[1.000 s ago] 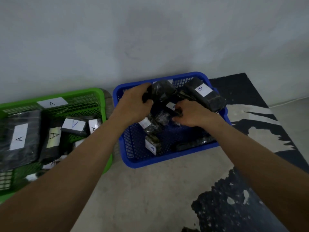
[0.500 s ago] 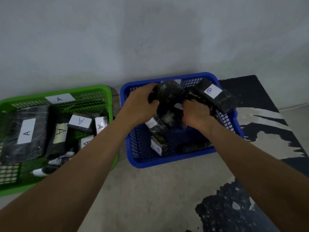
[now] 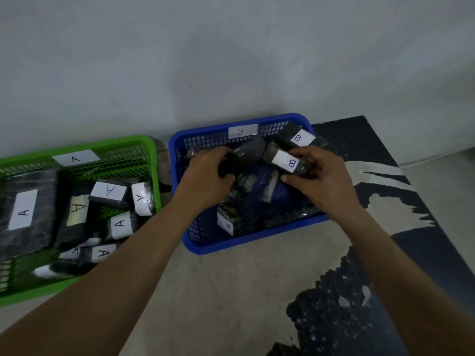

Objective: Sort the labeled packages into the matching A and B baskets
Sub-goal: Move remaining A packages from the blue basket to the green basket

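Note:
A blue basket tagged B stands on the floor against the wall, with a green basket tagged A to its left. Both my hands reach into the blue one. My left hand grips a dark rounded package with no label showing. My right hand holds a dark package with a white B label by its near end. Another B package leans on the back right rim, and a small B package stands near the front wall. The green basket holds several A-labelled packages.
A grey wall rises right behind both baskets. The floor is pale concrete with a large dark painted patch to the right and front right of the blue basket. Bare concrete lies in front of the baskets under my forearms.
The view has shifted so both baskets sit further right. My right hand has drawn a B-labelled package up into view, and the B tag on the blue basket's back wall now shows.

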